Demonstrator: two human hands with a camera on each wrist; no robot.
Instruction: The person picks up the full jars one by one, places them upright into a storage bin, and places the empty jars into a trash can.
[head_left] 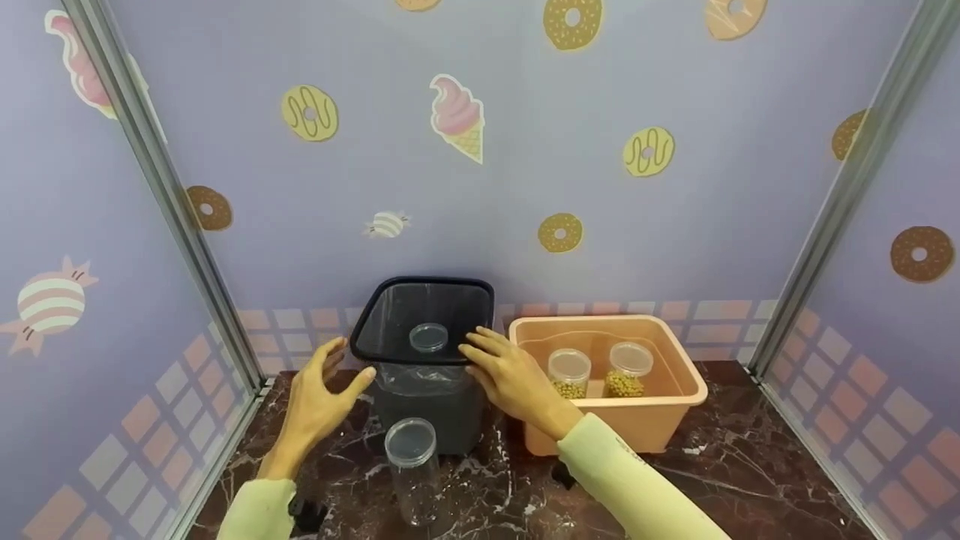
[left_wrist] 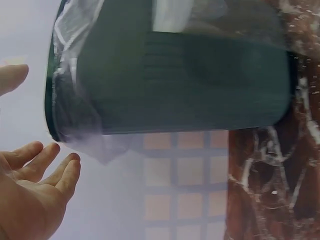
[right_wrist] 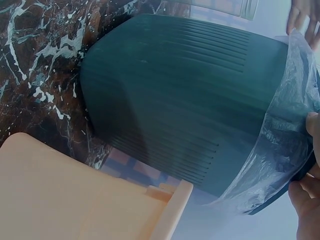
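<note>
at the lower middle of the head view, the dark square plastic bin with a clear liner bag (head_left: 424, 352) stands on the marble counter (head_left: 750, 480). the left hand (head_left: 319, 397) hovers open just beside its rim; the right hand (head_left: 510, 375) rests open-fingered on the other side. looks like steadying the bin; next calls for a firm two-sided hold.

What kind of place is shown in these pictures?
Probably a staged recording booth, not a real kitchen: wallpaper panels with doughnuts in metal frames enclose a small marble-look counter holding a lined black bin.
</note>
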